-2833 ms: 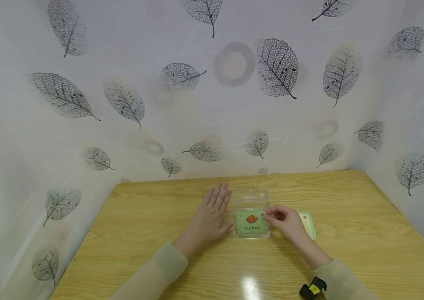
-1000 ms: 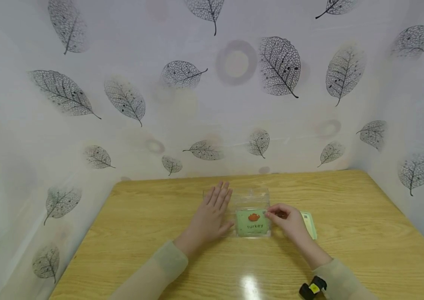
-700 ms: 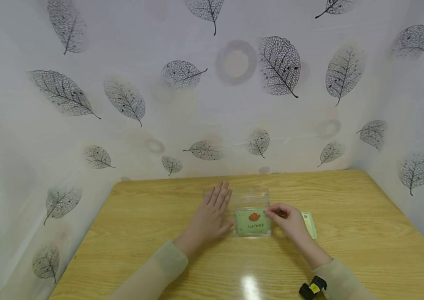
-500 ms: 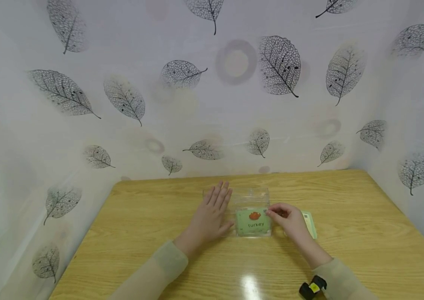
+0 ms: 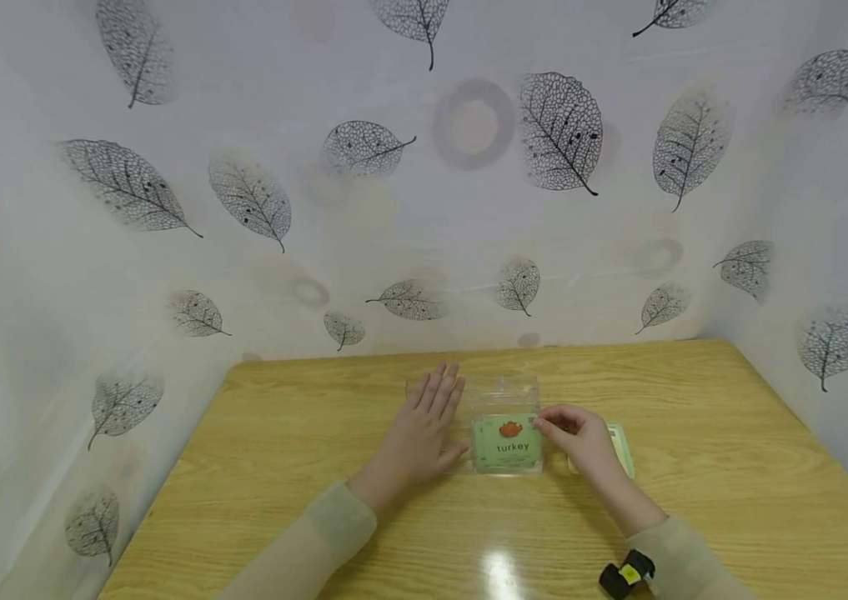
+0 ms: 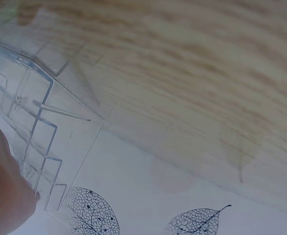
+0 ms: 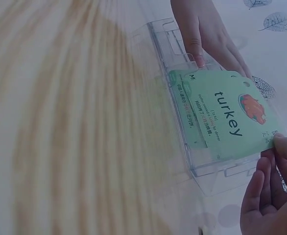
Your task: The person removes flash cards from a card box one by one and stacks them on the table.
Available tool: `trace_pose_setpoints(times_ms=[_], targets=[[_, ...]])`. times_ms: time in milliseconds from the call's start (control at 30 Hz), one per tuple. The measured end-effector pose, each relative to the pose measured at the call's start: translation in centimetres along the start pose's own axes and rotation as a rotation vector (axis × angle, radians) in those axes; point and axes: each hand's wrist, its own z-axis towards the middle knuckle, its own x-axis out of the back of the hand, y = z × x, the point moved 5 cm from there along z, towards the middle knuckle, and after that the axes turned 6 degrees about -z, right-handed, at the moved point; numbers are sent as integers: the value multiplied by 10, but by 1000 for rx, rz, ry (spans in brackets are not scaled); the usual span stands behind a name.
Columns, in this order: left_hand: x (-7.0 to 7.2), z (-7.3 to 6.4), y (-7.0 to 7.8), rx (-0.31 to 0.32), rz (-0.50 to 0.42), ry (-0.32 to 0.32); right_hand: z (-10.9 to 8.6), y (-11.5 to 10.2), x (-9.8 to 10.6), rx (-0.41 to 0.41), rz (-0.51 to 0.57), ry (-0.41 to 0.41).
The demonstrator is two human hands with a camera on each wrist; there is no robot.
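Observation:
My right hand (image 5: 581, 437) pinches the upper right corner of a green "turkey" flashcard (image 5: 508, 442) between thumb and fingers. In the right wrist view the flashcard (image 7: 231, 115) leans out of a clear plastic card holder (image 7: 158, 36), and another green flashcard (image 7: 186, 115) shows behind its lower edge. My left hand (image 5: 419, 433) lies with straight fingers along the left side of the clear holder (image 5: 502, 387). From the left wrist, stepped transparent walls of the holder (image 6: 45, 122) appear beside part of my left hand (image 6: 6, 181).
More green-edged flashcards (image 5: 622, 450) lie on the wooden table (image 5: 303, 442), partly behind my right hand. A black strap device with a yellow patch (image 5: 628, 575) is at my right sleeve. A leaf-patterned curtain (image 5: 408, 217) rises behind the table.
The turkey flashcard has risen a little in the holder, pinched by my right hand, which has shifted slightly up and right. My left hand has stayed in place.

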Motion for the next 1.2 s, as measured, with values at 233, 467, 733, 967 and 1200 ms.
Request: trace_pose_setpoints(times_ms=[233, 467, 733, 967, 1200], targets=[[2, 0, 0, 5, -7, -14, 2, 0, 0, -4, 13, -8], [3, 0, 1, 8, -10, -19, 2, -2, 2, -5, 13, -5], [4, 1, 1, 3, -5, -10, 4, -4, 3, -9, 13, -5], [3, 0, 1, 3, -8, -7, 5, -3, 6, -3, -8, 5], [0, 0, 1, 5, -10, 28, 5, -4, 8, -20, -7, 6]])
